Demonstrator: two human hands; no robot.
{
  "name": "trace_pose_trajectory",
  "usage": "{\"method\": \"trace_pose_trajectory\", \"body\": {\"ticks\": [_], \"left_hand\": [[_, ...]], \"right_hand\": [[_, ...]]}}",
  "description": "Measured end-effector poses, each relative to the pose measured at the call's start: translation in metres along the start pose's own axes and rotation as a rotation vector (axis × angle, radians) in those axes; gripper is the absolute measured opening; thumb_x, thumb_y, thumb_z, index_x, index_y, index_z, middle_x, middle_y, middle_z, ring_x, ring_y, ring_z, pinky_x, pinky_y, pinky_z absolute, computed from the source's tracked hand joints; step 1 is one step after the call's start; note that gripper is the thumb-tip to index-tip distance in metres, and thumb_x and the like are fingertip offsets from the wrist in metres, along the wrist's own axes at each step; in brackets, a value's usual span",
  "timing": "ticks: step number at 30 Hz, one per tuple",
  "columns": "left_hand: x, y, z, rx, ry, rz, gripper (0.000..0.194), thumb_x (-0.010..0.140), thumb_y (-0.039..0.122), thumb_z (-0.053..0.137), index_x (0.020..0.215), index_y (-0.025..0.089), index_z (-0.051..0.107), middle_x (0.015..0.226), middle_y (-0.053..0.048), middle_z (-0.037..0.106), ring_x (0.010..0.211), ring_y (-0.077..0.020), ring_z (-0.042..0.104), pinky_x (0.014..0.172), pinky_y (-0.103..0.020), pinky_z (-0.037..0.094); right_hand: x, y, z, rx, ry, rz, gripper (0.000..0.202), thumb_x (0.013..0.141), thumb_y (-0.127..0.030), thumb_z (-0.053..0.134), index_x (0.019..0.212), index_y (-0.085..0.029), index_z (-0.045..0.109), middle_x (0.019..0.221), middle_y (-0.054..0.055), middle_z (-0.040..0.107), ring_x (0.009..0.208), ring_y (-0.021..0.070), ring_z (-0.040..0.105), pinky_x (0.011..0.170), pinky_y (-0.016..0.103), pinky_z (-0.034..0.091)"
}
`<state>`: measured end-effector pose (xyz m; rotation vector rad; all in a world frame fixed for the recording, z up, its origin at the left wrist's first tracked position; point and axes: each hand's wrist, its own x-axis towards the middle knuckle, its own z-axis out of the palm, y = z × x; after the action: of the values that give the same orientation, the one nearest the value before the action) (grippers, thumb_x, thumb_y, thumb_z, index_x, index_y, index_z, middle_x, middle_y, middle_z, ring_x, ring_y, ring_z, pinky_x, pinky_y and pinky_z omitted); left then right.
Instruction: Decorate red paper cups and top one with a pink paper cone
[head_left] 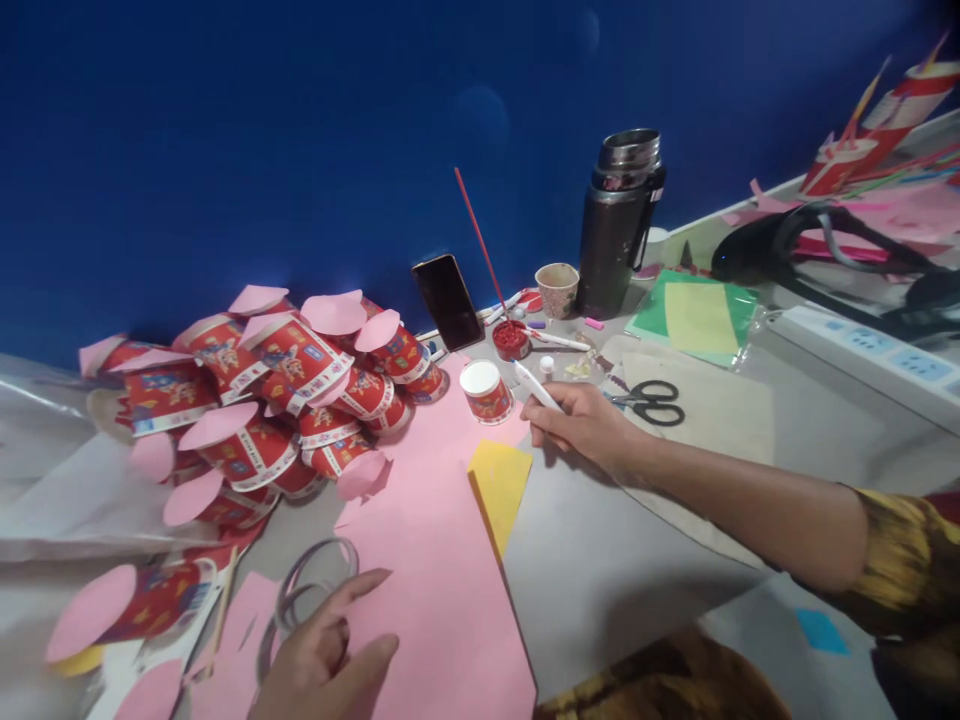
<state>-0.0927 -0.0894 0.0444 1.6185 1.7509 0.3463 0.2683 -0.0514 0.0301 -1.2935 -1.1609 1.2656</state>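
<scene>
Right grip [574,425] around white pen [537,386], left grip [324,650] unclenched, grey table [817,420], blue wall [300,130] behind

The right grip [574,425] is a bare hand, and the forearm behind it is also bare up to a loose sleeve [892,550], well back from the fingers, in mottled mustard-gold and dark brown cloth that creases softly and darkens toward its lower side. Below the right grip, at the bottom edge of the view, a rounded stretch of clothing [667,680] repeats those brown and gold tones in blurred, blotchy patches. The left grip [319,660] is likewise bare, its fingers slender and tapering.
</scene>
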Motion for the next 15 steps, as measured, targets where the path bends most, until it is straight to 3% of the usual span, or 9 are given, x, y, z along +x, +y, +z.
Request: {"method": "trace_pose_trajectory", "body": {"ticks": [4, 8, 11, 15], "left_hand": [[0.017, 0.033, 0.006, 0.099, -0.156, 0.077, 0.063, 0.074, 0.053, 0.068, 0.125, 0.017, 0.071, 0.058, 0.01, 0.029, 0.056, -0.017, 0.038, 0.058, -0.027, 0.036], [0.027, 0.052, 0.019, 0.135, -0.198, 0.131, 0.058, 0.073, 0.049, 0.065, 0.123, 0.02, 0.073, 0.066, 0.003, 0.06, 0.066, -0.0225, 0.06, 0.067, -0.03, 0.051], [0.029, 0.047, 0.02, 0.156, -0.194, 0.129, 0.057, 0.073, 0.047, 0.065, 0.123, 0.022, 0.074, 0.099, -0.005, 0.08, 0.095, -0.0289, 0.074, 0.086, -0.035, 0.058], [0.031, 0.026, 0.014, 0.171, -0.233, 0.172, 0.053, 0.076, 0.045, 0.07, 0.124, 0.025, 0.076, 0.125, -0.006, 0.08, 0.119, -0.0316, 0.072, 0.103, -0.037, 0.057]], "right_hand": [[0.002, 0.001, -0.001, -0.067, 0.009, -0.016, 0.03, 0.094, -0.039, 0.065, 0.073, -0.019, 0.063, 0.049, -0.008, 0.049, 0.045, 0.0094, 0.051, 0.045, 0.02, 0.04], [0.002, 0.002, 0.0, -0.144, -0.026, -0.019, 0.029, 0.095, -0.038, 0.064, 0.074, -0.019, 0.062, 0.059, -0.004, 0.062, 0.049, 0.0109, 0.058, 0.048, 0.022, 0.041], [0.003, 0.004, -0.002, -0.225, -0.056, -0.036, 0.031, 0.097, -0.038, 0.061, 0.073, -0.019, 0.06, 0.067, -0.002, 0.067, 0.052, 0.0113, 0.062, 0.052, 0.023, 0.042], [0.004, 0.009, -0.003, -0.473, -0.049, -0.093, 0.023, 0.099, -0.035, 0.06, 0.085, -0.019, 0.067, 0.078, 0.001, 0.073, 0.067, 0.0161, 0.067, 0.063, 0.025, 0.043]]}}
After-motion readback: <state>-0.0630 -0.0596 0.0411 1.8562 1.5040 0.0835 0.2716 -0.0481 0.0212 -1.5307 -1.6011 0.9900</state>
